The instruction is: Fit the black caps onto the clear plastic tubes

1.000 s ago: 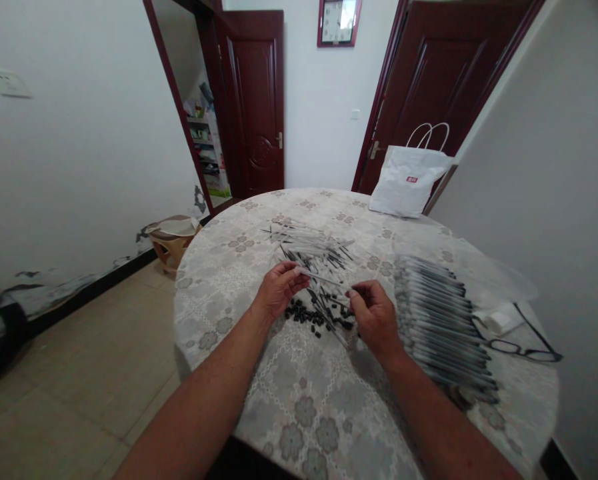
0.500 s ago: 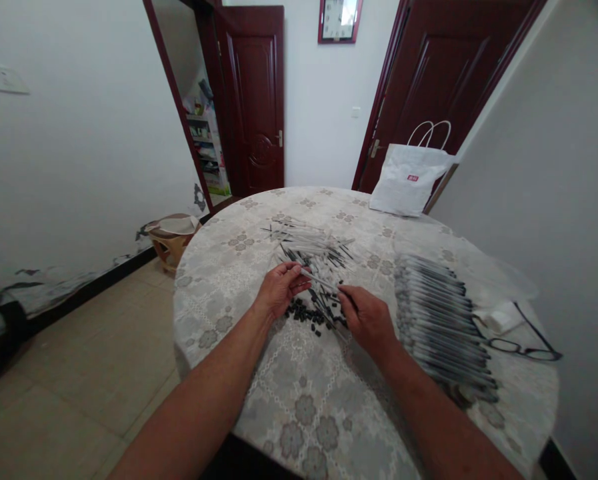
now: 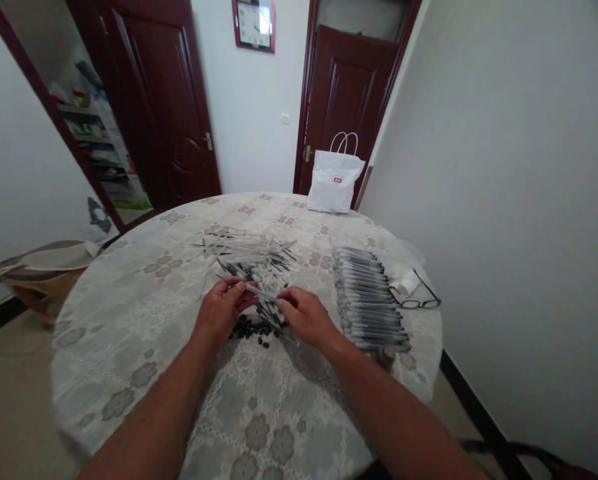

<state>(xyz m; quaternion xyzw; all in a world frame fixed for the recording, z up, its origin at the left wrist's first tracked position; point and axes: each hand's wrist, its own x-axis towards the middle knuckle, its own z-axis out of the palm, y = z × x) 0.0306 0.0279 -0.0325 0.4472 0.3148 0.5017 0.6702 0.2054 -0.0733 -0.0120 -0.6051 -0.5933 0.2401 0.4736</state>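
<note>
A slim, pale pen barrel point(image 3: 262, 292) spans the space between my two hands, above the table. My left hand point(image 3: 221, 310) pinches its left end between thumb and fingers. At the other end, the fingertips of my right hand point(image 3: 306, 317) are closed on it; whether they also hold a small part is hidden. Just below my hands lie several small black caps point(image 3: 253, 329). Behind them spreads a loose heap of thin pen parts point(image 3: 246, 248), clear and dark-tipped. To the right, many pens point(image 3: 369, 300) are laid side by side in a neat row.
The round table has a flowered cloth point(image 3: 259, 407). Beyond the pen row are black-framed glasses point(image 3: 421, 304) and a white roll-like object point(image 3: 405, 285). A white paper bag point(image 3: 336, 183) stands at the far edge. On the left, a stool point(image 3: 49, 280) stands beside the table.
The view has swung to the right, so everything appears further left. Both hands keep hold of the pen barrel, and the right hand's fingers sit slightly closer to the left hand.
</note>
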